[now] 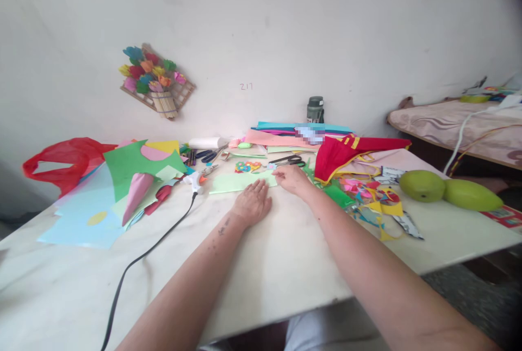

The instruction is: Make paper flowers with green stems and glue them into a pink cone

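A long, narrow strip of light green paper (228, 183) lies on the white table in front of me. My left hand (253, 203) rests flat on its near edge, fingers stretched out. At the strip's right end, my right hand (292, 180) has its fingers drawn together on the paper, gripping the end. Just past the strip are small colourful paper flowers (247, 167) and a pair of dark-handled scissors (291, 160). A white glue gun (193, 181) with an orange tip sits beside the strip's left end.
A black cord (153, 250) runs from the glue gun to the near edge. Coloured sheets (81, 226) and a pink paper cone (136, 193) lie left. Paper scraps (385, 207), red cloth (338, 158) and green fruits (422, 186) are right. A bottle (315, 110) stands behind.
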Tool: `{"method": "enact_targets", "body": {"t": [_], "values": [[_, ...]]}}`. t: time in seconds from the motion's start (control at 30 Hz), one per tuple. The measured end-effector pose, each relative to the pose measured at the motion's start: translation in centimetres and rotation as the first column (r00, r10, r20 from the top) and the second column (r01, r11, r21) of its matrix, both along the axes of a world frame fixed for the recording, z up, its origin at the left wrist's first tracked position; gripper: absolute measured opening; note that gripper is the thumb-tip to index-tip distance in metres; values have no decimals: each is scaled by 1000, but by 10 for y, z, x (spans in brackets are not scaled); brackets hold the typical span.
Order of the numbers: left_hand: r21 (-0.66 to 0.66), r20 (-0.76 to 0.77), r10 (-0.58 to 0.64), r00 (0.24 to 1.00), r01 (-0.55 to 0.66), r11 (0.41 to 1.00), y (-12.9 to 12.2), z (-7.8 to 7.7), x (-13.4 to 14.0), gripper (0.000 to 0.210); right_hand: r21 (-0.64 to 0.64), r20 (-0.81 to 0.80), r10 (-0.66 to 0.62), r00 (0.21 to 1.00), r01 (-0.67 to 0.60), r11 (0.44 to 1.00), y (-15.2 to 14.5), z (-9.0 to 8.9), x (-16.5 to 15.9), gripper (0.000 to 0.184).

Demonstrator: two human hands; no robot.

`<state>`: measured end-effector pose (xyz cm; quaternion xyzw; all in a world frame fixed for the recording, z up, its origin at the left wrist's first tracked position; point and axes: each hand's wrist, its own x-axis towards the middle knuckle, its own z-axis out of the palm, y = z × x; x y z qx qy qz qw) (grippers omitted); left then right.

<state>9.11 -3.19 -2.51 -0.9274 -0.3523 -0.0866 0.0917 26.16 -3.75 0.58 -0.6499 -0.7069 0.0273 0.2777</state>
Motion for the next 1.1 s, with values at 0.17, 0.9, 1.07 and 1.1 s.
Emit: {"method": "enact_targets", "body": {"t": [0.17, 0.9, 1.07, 1.1], "values": [[-15, -9, 12, 1000, -12, 1000, -3, 2, 1, 52, -84, 113, -21, 993, 30, 996, 4, -4, 6, 14], [-1, -22, 19, 1000, -19, 1000, -3, 2, 1, 51, -105, 33, 16, 999, -12, 994, 16, -13, 11, 10], [10, -23, 18, 1000, -18, 1000, -3, 2, 1, 50, -82, 48, 46, 998, -42, 996, 16, -13, 10, 8], [9, -25, 20, 1000, -20, 1000, -3, 2, 1, 50, -76, 57, 49, 997, -44, 996, 16, -13, 10, 7]]}}
